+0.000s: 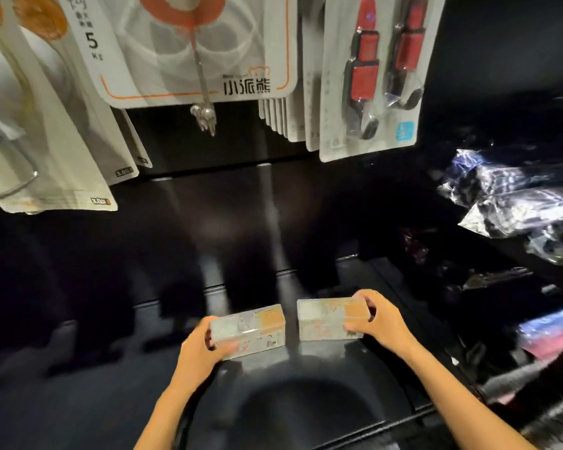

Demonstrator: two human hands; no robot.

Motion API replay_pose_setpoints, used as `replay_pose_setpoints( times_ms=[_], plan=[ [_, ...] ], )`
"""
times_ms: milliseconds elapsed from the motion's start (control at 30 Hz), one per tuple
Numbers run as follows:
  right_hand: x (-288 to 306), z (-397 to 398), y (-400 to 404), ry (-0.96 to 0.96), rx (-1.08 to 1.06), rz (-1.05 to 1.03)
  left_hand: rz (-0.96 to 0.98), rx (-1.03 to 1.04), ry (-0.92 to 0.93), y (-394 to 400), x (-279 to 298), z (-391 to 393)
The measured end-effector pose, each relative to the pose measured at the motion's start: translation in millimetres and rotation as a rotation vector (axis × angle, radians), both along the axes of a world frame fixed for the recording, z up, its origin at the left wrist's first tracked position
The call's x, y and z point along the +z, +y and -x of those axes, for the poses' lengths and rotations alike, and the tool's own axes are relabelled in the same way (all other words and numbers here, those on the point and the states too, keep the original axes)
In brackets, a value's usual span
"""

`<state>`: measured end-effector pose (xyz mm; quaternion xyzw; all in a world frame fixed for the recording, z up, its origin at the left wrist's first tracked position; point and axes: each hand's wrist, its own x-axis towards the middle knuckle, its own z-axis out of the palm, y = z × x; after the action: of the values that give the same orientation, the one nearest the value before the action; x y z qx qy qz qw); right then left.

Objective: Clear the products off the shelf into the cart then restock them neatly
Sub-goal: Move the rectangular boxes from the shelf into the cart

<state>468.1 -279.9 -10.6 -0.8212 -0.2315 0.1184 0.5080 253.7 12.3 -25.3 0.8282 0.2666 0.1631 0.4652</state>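
Note:
Two small clear rectangular boxes with orange and printed labels sit side by side low on the dark shelf. My left hand grips the left box by its left end, thumb underneath at the front. My right hand grips the right box by its right end, fingers curled over the top edge. A narrow gap separates the two boxes. No cart is visible.
Carded products hang from pegs above: white hook cards, a large card with an orange border and cards with red and black hooks. Shiny plastic-wrapped dark packs lie on the shelf at the right.

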Motion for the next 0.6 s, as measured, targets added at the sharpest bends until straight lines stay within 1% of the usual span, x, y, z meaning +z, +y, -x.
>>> replay_pose_setpoints(
  times_ms=[67, 300, 433, 600],
  plan=[
    [-5.4, 9.9, -11.3, 0.0, 0.038, -0.006, 0.009, -0.005, 0.019, -5.4, 0.6, 16.4],
    [-16.2, 21.0, -19.8, 0.153, 0.068, -0.087, 0.079, 0.013, 0.0, -21.2, 4.8, 32.4],
    [-20.4, 26.6, -10.3, 0.185, 0.074, -0.086, 0.154, 0.036, -0.035, -34.6, 8.1, 21.2],
    [-20.0, 35.1, -1.1, 0.224, 0.045, -0.131, 0.323, 0.071, -0.068, -38.2, 4.8, 13.8]
  ],
)
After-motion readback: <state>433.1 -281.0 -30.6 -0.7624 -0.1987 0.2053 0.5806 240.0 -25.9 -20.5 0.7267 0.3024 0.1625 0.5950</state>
